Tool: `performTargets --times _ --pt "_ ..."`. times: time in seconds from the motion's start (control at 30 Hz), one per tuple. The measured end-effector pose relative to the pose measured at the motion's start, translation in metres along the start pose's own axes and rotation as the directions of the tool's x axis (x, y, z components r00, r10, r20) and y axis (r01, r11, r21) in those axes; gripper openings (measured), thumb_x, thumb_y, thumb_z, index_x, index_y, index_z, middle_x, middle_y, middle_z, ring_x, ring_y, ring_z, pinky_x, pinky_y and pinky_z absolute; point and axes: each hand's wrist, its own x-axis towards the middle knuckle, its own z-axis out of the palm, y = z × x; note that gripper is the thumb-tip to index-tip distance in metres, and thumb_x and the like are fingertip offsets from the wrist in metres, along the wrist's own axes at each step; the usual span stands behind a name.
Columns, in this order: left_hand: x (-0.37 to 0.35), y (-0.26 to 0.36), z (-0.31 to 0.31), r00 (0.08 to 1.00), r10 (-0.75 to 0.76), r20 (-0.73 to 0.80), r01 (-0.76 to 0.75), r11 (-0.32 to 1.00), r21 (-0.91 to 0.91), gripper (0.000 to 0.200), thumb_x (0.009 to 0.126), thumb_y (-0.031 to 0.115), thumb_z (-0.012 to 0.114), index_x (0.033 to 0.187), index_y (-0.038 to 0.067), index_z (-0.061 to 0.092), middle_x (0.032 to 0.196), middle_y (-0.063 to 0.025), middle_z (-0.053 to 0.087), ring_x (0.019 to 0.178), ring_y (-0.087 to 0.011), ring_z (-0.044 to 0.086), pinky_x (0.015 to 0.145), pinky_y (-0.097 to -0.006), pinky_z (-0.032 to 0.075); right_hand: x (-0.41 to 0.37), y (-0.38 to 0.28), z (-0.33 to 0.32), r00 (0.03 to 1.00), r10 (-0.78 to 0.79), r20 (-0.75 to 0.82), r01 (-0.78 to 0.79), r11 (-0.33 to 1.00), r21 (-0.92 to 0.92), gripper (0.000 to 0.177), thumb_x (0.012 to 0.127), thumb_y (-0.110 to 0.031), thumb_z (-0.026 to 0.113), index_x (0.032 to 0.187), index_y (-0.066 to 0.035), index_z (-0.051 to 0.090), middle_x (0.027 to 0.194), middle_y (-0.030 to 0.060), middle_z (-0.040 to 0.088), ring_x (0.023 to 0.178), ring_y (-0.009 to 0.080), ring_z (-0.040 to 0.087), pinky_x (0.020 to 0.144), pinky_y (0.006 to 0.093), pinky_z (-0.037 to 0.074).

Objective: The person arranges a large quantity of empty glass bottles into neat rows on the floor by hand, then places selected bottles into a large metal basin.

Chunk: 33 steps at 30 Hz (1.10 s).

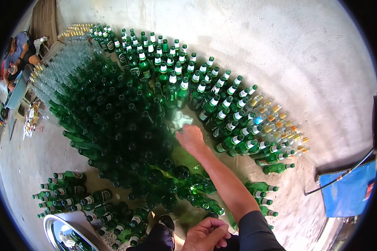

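A dense mass of upright green glass bottles (pixel 125 125) covers the concrete floor in front of me. My right hand (pixel 189 139) reaches out over its right side, fingers curled down onto the neck of one green bottle (pixel 176 134), beside a pale label (pixel 182 121). Labelled green bottles with white foil necks (pixel 205 90) stand in rows just beyond the hand. My left hand (pixel 206 235) lies at the bottom edge against my dark trouser leg, fingers curled, with nothing visible in it.
Clear bottles (pixel 56 77) and gold-capped ones (pixel 73 30) stand at the far left, yellow-capped bottles (pixel 280 121) at the right. Green bottles (pixel 65 190) lie on their sides at lower left by a metal basin (pixel 54 230). A person (pixel 19 54) sits at upper left. A blue sheet (pixel 349 190) lies at right.
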Motion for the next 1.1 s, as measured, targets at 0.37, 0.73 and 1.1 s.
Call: performTargets --times 0.37,0.73,1.1 --pt "-0.003 0.003 0.0 1.0 0.006 0.027 -0.006 1.0 0.005 0.016 0.096 0.019 0.065 0.099 0.003 0.062 0.079 -0.0048 0.066 0.062 -0.0091 0.058 0.058 -0.0223 0.045 -0.009 -0.001 0.008 0.999 0.019 -0.044 -0.018 0.999 0.032 0.041 0.084 -0.036 0.071 0.087 0.005 0.067 0.08 0.0291 0.067 0.077 0.0461 0.067 0.072 0.0518 0.054" --pt "-0.013 0.014 0.002 1.0 0.019 -0.009 -0.019 1.0 -0.013 0.014 0.096 0.017 0.065 0.094 0.003 0.064 0.077 -0.0048 0.065 0.06 -0.0096 0.058 0.055 -0.023 0.045 -0.054 0.042 -0.05 0.998 0.057 -0.001 -0.056 0.993 0.104 0.064 0.091 -0.059 0.058 0.111 0.002 0.069 0.092 0.0241 0.071 0.091 0.0418 0.068 0.083 0.0496 0.053" --pt "-0.02 0.031 -0.007 0.976 0.204 -0.082 -0.211 0.972 -0.099 0.011 0.098 0.014 0.061 0.092 0.004 0.062 0.078 -0.0088 0.066 0.058 -0.0115 0.058 0.052 -0.023 0.044 -0.167 0.083 -0.126 0.949 0.09 0.301 -0.023 0.976 -0.218 0.048 0.089 -0.044 0.068 0.105 0.002 0.071 0.078 0.0234 0.068 0.082 0.0427 0.067 0.077 0.0526 0.052"
